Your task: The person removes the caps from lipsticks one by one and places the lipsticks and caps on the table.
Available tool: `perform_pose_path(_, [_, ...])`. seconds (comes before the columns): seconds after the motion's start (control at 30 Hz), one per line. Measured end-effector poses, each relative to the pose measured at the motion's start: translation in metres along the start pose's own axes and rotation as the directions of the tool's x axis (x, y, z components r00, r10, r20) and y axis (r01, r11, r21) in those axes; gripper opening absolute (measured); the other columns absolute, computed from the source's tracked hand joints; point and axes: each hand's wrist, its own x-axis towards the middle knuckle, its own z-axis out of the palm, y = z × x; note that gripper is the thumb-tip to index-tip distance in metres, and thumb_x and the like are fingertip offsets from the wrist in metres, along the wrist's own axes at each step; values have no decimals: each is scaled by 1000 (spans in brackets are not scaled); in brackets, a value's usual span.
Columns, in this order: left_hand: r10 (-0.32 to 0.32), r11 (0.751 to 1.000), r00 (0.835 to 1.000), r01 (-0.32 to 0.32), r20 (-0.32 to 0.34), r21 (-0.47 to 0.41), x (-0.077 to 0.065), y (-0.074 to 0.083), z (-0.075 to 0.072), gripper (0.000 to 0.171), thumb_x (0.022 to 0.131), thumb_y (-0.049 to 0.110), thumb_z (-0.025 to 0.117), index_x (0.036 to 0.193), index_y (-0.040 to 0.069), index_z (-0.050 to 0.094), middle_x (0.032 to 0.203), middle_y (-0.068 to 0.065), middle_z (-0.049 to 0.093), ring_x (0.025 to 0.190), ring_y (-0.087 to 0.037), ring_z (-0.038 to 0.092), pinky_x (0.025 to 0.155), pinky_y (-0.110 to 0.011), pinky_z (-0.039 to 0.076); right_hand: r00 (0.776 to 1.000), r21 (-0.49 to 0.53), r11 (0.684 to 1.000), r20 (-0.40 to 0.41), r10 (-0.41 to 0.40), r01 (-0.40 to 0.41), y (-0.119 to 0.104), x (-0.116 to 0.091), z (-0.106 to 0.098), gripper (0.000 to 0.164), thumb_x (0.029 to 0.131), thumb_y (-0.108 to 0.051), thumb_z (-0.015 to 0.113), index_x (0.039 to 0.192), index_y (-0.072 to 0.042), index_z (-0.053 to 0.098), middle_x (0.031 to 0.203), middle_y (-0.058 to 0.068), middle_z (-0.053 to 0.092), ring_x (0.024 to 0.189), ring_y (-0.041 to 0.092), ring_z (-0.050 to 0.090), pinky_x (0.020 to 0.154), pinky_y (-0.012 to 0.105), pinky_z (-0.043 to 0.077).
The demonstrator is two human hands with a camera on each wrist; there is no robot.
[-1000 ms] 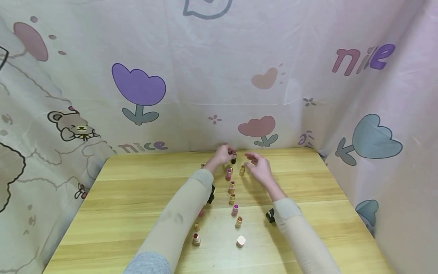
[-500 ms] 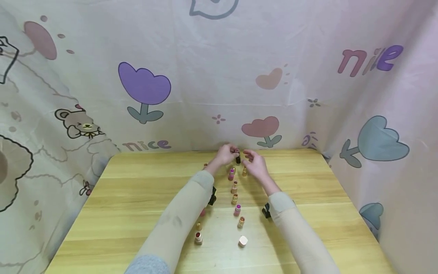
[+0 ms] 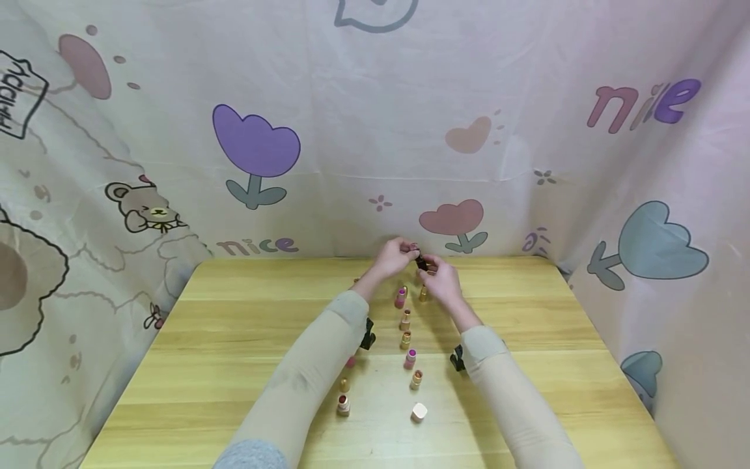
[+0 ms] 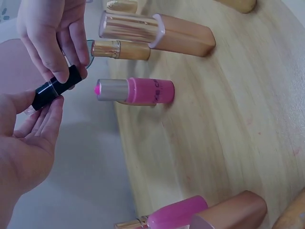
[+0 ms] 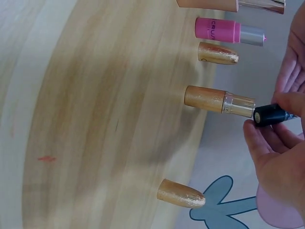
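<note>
Near the back edge of the table, both hands hold a black lipstick [image 3: 420, 262] up at a tilt. My left hand [image 3: 394, 258] pinches one end between thumb and fingers. Its other end is gripped by my right hand [image 3: 443, 283]. A thin silvery band circles the middle of the black lipstick [image 4: 56, 89] in the left wrist view. The right wrist view shows its round end facing the camera, close to the top of a gold lipstick [image 5: 219, 101] standing on the table. A pink lipstick [image 4: 138, 90] with a silver collar stands nearby.
Several uncapped lipsticks stand in a rough column toward the front, among them a magenta one [image 3: 410, 359] and a gold one [image 3: 416, 380]. A pale square-topped piece [image 3: 418, 412] and a dark red lipstick [image 3: 343, 406] stand nearest. The patterned curtain [image 3: 351, 130] hangs behind the wooden table [image 3: 234, 326].
My left hand has raised the black lipstick and shifted right. My right hand has moved in to take hold of its other end. The view has turned slightly left.
</note>
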Motion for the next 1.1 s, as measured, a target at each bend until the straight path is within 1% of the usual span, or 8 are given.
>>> perform_pose_path(0.13, [0, 1000, 1000, 0, 5, -28, -2, 4, 0, 31, 102, 18, 67, 126, -3, 63, 125, -20, 69, 117, -33, 65, 101, -41, 57, 999, 0, 1000, -51, -16, 16, -2, 0, 0, 43, 96, -6, 71, 136, 7, 60, 126, 29, 67, 117, 40, 68, 96, 42, 61])
perform_pose_path(0.27, [10, 999, 1000, -9, 10, -51, -5, 9, -1, 33, 102, 19, 67, 127, -3, 63, 126, -20, 68, 119, -34, 65, 102, -41, 56, 995, -13, 999, -97, -33, 32, -5, -3, -2, 37, 96, -7, 72, 129, 8, 64, 121, 29, 70, 112, 39, 70, 95, 44, 61])
perform_pose_path(0.37, [14, 997, 1000, -13, 11, -80, -7, 11, -2, 34, 101, 20, 69, 126, -3, 64, 124, -19, 69, 118, -33, 65, 101, -40, 57, 993, -7, 999, -113, -38, 37, -8, -5, -4, 35, 96, -7, 73, 127, 7, 65, 119, 27, 71, 111, 38, 70, 95, 43, 61])
perform_pose_path(0.5, [20, 993, 1000, -21, -4, -118, -9, 14, -4, 36, 98, 19, 74, 124, -3, 65, 120, -17, 69, 114, -31, 66, 96, -37, 59, 991, -9, 998, -119, -59, 58, -10, -8, -7, 37, 95, -8, 74, 127, 7, 65, 119, 27, 70, 110, 39, 70, 95, 43, 61])
perform_pose_path(0.63, [42, 991, 999, -43, -15, -127, -11, 16, -7, 35, 96, 17, 77, 122, -3, 66, 118, -16, 70, 111, -31, 68, 94, -34, 60, 989, -1, 997, -122, -80, 81, -13, -11, -9, 36, 95, -8, 75, 126, 7, 66, 119, 27, 70, 110, 39, 70, 95, 42, 61])
perform_pose_path(0.8, [60, 988, 998, -60, 1, -140, -15, 18, -11, 34, 97, 16, 77, 121, -4, 66, 118, -17, 70, 111, -31, 68, 94, -34, 60, 987, -3, 994, -119, -109, 110, -15, -14, -12, 34, 94, -7, 77, 124, 5, 68, 119, 25, 72, 108, 37, 71, 94, 41, 62])
perform_pose_path(0.97, [69, 991, 998, -66, 15, -119, -19, 20, -15, 33, 97, 18, 76, 121, -3, 66, 119, -17, 70, 112, -31, 67, 95, -35, 60, 984, -18, 990, -111, -138, 136, -18, -16, -14, 34, 93, -7, 78, 124, 5, 68, 119, 25, 72, 106, 36, 72, 92, 39, 63])
perform_pose_path(1.1, [79, 991, 997, -77, 15, -107, -22, 21, -16, 34, 97, 17, 76, 121, -4, 65, 119, -18, 69, 113, -32, 68, 96, -35, 60, 983, -34, 989, -110, -145, 142, -21, -19, -15, 34, 93, -7, 78, 124, 5, 68, 119, 25, 72, 107, 36, 73, 90, 38, 63])
